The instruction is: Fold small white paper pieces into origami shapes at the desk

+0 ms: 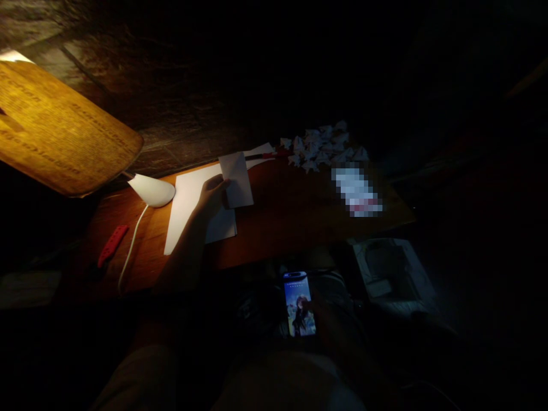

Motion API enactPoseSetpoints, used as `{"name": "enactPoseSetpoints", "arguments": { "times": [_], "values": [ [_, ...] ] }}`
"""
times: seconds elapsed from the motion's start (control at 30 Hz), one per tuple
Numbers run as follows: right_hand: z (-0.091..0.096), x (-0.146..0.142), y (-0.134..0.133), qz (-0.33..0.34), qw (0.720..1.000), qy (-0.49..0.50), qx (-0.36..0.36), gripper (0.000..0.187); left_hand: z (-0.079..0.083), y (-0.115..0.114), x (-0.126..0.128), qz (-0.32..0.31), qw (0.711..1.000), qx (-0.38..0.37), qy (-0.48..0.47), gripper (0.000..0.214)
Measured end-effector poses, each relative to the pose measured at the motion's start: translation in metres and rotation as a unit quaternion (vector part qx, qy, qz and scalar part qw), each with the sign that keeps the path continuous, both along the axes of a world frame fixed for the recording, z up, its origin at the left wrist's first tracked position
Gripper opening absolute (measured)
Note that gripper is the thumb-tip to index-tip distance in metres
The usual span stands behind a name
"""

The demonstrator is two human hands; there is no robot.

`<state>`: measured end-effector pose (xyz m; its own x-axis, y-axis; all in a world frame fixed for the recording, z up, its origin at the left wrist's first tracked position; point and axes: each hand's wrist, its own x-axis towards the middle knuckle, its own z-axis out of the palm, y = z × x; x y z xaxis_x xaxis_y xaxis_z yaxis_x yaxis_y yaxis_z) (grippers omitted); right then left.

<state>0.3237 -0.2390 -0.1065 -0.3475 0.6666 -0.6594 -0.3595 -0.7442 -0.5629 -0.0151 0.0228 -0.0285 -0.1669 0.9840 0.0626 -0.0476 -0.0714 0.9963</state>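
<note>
My left hand pinches a small rectangular sheet of paper with a crease across it, above the table. Below that hand lie larger white sheets, lit by the lamp. Down at lap height, my right hand is at the right edge of a smartphone, its thumb over the lit screen. A lock screen with a picture and a row of dots shows there. Darkness hides most of the right hand's fingers. Behind the small sheet lies a red-handled tool, partly covered.
Many folded paper pieces are heaped at the table's back right, near a pixelated item. On the left stand a lamp base with a cardboard shade and a red utility knife. A pale container is below the right edge.
</note>
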Motion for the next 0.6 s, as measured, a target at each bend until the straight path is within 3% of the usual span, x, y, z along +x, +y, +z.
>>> {"name": "enactPoseSetpoints", "arguments": {
  "times": [0.23,0.47,0.6],
  "values": [
    [-0.007,-0.002,0.001,-0.025,1.0,-0.004,0.008,0.062,0.0,0.001,0.001,0.003,1.0,-0.004,0.012,0.037],
    [0.008,-0.003,0.003,-0.016,1.0,-0.024,-0.004,0.066,0.001,0.0,0.001,0.002,1.0,0.0,0.014,0.036],
    [0.0,-0.004,0.006,0.018,0.998,-0.058,-0.025,0.048,-0.001,0.0,-0.001,0.004,1.0,-0.001,0.009,0.035]
  ]
}}
